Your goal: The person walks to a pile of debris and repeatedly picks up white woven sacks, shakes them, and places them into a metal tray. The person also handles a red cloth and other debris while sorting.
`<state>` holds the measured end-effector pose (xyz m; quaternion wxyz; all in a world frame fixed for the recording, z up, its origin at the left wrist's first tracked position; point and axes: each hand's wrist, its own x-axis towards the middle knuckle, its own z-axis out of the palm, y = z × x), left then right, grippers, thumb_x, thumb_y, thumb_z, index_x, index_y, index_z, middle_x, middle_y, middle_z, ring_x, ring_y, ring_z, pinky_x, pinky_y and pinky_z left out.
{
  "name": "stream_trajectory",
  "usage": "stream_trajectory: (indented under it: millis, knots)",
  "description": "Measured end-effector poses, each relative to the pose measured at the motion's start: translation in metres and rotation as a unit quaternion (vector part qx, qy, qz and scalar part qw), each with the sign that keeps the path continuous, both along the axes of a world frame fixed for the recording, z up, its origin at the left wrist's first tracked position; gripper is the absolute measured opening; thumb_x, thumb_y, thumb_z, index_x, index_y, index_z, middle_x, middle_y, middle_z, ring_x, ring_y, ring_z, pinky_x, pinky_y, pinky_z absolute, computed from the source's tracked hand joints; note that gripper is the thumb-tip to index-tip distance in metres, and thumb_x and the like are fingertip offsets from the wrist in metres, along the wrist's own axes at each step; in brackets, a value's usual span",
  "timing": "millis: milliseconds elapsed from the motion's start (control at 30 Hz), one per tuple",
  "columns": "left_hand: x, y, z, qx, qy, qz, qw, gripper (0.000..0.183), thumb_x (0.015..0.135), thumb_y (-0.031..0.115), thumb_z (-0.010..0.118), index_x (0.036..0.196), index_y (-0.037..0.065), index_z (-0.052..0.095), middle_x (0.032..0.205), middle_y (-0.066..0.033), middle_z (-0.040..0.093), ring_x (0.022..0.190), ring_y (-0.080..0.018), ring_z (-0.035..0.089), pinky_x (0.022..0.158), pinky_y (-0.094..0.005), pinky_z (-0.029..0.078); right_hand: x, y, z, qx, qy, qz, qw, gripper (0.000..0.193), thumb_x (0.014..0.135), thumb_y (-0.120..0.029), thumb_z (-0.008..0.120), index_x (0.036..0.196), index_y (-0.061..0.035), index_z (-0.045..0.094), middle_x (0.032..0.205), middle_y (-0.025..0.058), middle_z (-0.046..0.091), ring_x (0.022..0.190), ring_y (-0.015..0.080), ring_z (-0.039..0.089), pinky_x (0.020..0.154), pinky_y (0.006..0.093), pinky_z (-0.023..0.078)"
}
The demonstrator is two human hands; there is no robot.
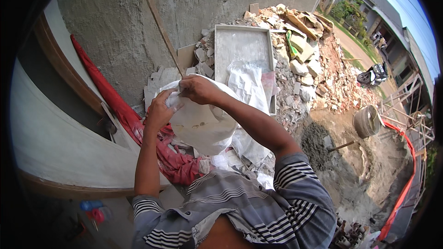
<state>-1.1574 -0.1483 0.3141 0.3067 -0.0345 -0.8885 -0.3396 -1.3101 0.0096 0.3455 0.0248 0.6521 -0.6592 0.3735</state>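
Both hands hold a white woven sack (203, 124) up at its mouth. The left hand (160, 110) has its grip closed on a bunched fold of the sack's rim, fingers curled tight. The right hand (199, 88) is just beside it, its grip pinched shut on the rim too, possibly on a thin string, though that is too small to tell. Below the hands the sack hangs full over red cloth (138, 129). Beyond the right grip lies a grey tray (242, 48) against a rubble heap (314, 64); well to the right stands a bucket (367, 121) by wet mortar (318, 143)
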Motion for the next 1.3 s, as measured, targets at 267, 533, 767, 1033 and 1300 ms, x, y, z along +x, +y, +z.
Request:
stream_trajectory:
  millis: [267, 533, 767, 1033, 1300]
  knots:
    - [0.003, -0.026, 0.0, 0.181, -0.118, -0.006, 0.976, 0.034, 0.084, 0.008, 0.074, 0.115, 0.001, 0.064, 0.103, -0.0081, 0.069, 0.093, -0.0146, 0.062, 0.085, -0.0294, 0.049, 0.012, 0.037, 0.018, 0.046, 0.054, -0.074, 0.995, 0.026, 0.081, -0.016, 0.072, 0.104, -0.0087, 0.063, 0.108, 0.0126, 0.061, 0.1, 0.0337, 0.06, 0.086, 0.0429, 0.048]
    - [0.016, -0.081, -0.009, 0.301, -0.074, -0.111, 0.944, 0.022, 0.082, -0.003, 0.072, 0.103, 0.005, 0.068, 0.096, 0.003, 0.064, 0.091, -0.008, 0.057, 0.087, -0.0247, 0.046, 0.004, 0.079, -0.018, 0.114, 0.139, -0.262, 0.948, 0.024, 0.082, -0.023, 0.07, 0.102, -0.0125, 0.064, 0.107, 0.0053, 0.058, 0.105, 0.0249, 0.055, 0.086, 0.042, 0.043]
    - [0.022, -0.085, -0.011, 0.364, -0.038, -0.088, 0.927, 0.016, 0.082, -0.003, 0.071, 0.094, 0.008, 0.068, 0.091, 0.005, 0.063, 0.088, -0.0071, 0.057, 0.084, -0.0235, 0.045, 0.0, 0.076, -0.02, 0.012, 0.074, -0.261, 0.962, 0.013, 0.085, -0.021, 0.065, 0.091, -0.0085, 0.065, 0.095, 0.0074, 0.061, 0.096, 0.0267, 0.06, 0.079, 0.0418, 0.048]
    - [0.033, -0.103, 0.002, 0.119, -0.158, 0.085, 0.976, 0.019, 0.078, 0.007, 0.077, 0.093, 0.004, 0.065, 0.086, -0.0026, 0.064, 0.083, -0.0135, 0.059, 0.079, -0.0283, 0.047, -0.018, 0.045, 0.002, -0.069, -0.313, -0.159, 0.934, 0.014, 0.086, -0.012, 0.063, 0.091, 0.0012, 0.062, 0.086, 0.0119, 0.068, 0.077, 0.0217, 0.065, 0.072, 0.0329, 0.052]
    - [0.009, -0.067, -0.017, -0.126, -0.081, 0.119, 0.982, 0.026, 0.078, 0.01, 0.071, 0.101, 0.0, 0.063, 0.101, -0.0171, 0.061, 0.096, -0.0375, 0.061, 0.084, -0.0435, 0.048, -0.01, -0.004, 0.004, -0.08, -0.295, -0.097, 0.947, 0.014, 0.089, -0.012, 0.064, 0.093, 0.0007, 0.061, 0.081, 0.0079, 0.064, 0.076, 0.0177, 0.062, 0.071, 0.0316, 0.049]
